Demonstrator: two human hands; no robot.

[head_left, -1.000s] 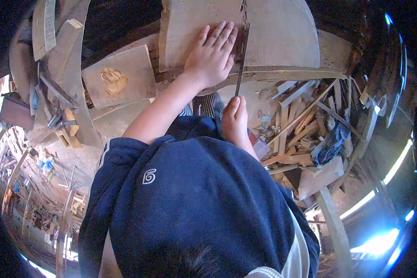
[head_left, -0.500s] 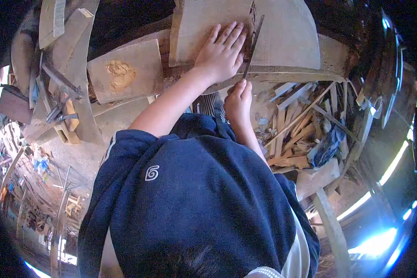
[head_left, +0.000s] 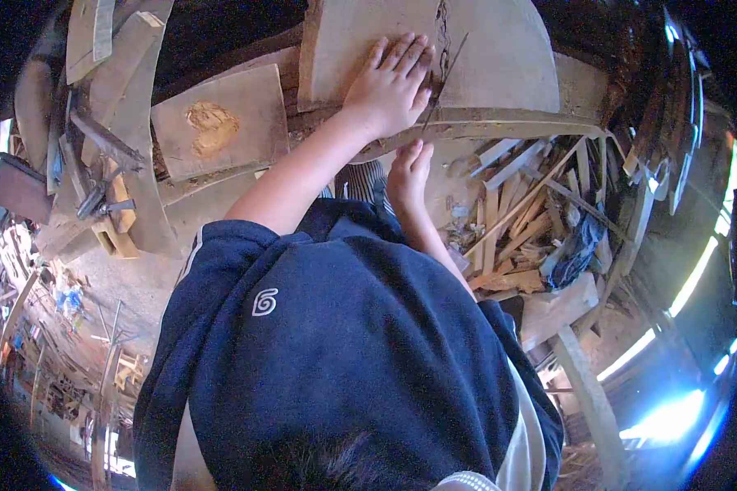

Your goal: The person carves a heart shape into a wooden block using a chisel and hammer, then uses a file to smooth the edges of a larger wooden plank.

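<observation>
From the head camera, looking down past a dark blue sleeve (head_left: 221,270), the left hand (head_left: 389,86) lies flat on a pale wooden plank (head_left: 499,57), fingers spread and palm pressed down just beside a dark crack or kerf that runs along the grain. The right hand (head_left: 408,172) sits lower, below the plank's near edge, curled shut around the handle of a thin dark saw (head_left: 444,82). The blade slants up from that fist into the crack, close to the left fingertips. It is seen almost edge-on, so its teeth do not show and I take it for a saw only by its shape and angle. The plank rests on a worn tabletop (head_left: 581,82) and overhangs a curved wooden rail (head_left: 508,127). To the left lies a smaller board (head_left: 213,123) with a pale gouged patch. Further left is a clutter of timber and metal tools (head_left: 98,196), and to the right a heap of offcuts (head_left: 516,213) lies beside a crumpled blue cloth (head_left: 577,250). By my reading the step in hand is a cut along the plank, with the blade already seated in the line. The next stroke calls for firm downward pressure from the left hand, with its fingers clear of the blade, and a straight pull from the right.
</observation>
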